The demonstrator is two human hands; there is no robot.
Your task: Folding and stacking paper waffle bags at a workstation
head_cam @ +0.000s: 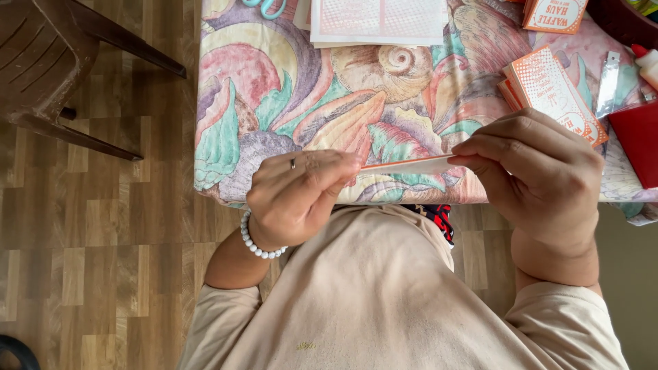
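Floral tablecloth [274, 103], both hands' grips [298, 195] [531, 168] pinching folded card [404, 165]; orange cartons [552, 92] behind

You hold a flat folded package blank [406, 165], white with an orange edge, seen edge-on between your hands, just above the near edge of the table [288, 89]. Just beyond your right hand lies a small stack of flat orange-and-white carton blanks [548, 89], tilted, with a dotted pattern. At the top right corner sits another orange-and-white carton piece [554, 14], partly cut off. At the top centre rests a pile of white sheets with a pale pink grid [378, 20].
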